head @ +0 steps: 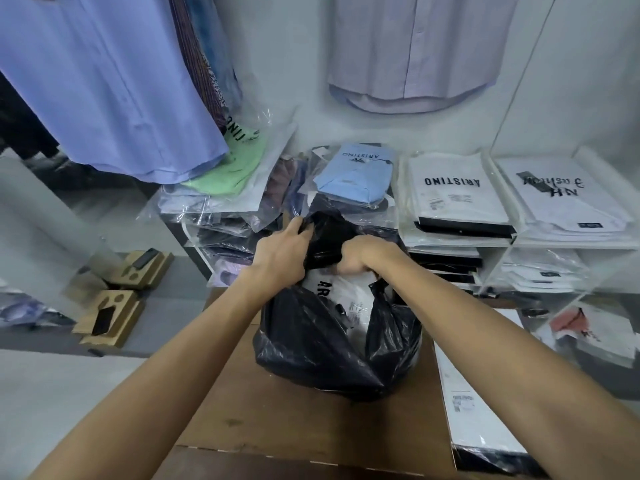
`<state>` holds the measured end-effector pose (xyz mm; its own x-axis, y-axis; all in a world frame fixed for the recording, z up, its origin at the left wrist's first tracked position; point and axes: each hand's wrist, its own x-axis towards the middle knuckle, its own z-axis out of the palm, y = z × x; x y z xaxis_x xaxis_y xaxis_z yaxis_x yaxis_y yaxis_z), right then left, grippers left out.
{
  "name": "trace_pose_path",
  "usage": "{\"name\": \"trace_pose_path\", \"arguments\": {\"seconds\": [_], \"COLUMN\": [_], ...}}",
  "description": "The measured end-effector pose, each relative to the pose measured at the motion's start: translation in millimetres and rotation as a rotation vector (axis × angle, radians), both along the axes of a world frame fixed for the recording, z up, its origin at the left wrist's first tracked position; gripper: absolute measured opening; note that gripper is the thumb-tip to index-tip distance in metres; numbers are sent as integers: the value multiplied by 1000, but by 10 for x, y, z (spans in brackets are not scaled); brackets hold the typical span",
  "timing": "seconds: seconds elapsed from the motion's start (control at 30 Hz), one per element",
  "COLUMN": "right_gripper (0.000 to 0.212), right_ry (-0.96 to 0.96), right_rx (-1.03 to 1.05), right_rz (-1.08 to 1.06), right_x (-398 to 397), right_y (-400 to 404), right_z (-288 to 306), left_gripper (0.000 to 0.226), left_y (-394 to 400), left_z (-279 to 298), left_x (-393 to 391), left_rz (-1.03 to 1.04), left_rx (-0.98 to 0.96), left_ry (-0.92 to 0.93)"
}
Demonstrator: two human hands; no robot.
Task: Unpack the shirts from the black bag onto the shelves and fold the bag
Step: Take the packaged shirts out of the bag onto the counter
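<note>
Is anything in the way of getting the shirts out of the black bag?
Yes: the black bag is bunched shut at the top, where the left hand and right hand grip it. A white packed shirt shows through a gap just below.

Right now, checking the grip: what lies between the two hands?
Head view: a bunched fold of the black bag spans left hand and right hand.

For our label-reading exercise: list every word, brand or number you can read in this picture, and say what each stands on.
"ARISTINO": light blue packed shirt on the shelf.
"ARISTINO", upside down: white packed shirt.
"NH Fashion", upside down, partly taped over: white packet on the right.
"AR", the rest hidden: white packet inside the black bag.
"INO", partial: green packed shirt.
Small tags and barcode labels: too blurred to read.
</note>
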<state>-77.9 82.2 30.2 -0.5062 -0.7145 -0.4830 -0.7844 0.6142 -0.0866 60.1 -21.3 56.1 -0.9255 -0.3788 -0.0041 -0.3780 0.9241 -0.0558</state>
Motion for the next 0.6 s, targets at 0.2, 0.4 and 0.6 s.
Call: {"name": "trace_pose_path", "arguments": {"seconds": [0.2,0.4,0.6], "right_gripper": [63,15,9], "right_ry": [-41,-260,-342], "right_rx": [226,-166,-557], "right_rz": [154,181,79], "right_x": [5,-300,-382], "right_y": [-84,393,1335], "right_z": [-55,281,848], "left_gripper": [81,91,82], "left_y": [-51,-190,-356], "left_z": [83,13,-69], "left_x": [170,276,342], "left_rz": [1,44,77], "left_rx": [52,74,209], "left_ry": [-31,-85,-44]}}
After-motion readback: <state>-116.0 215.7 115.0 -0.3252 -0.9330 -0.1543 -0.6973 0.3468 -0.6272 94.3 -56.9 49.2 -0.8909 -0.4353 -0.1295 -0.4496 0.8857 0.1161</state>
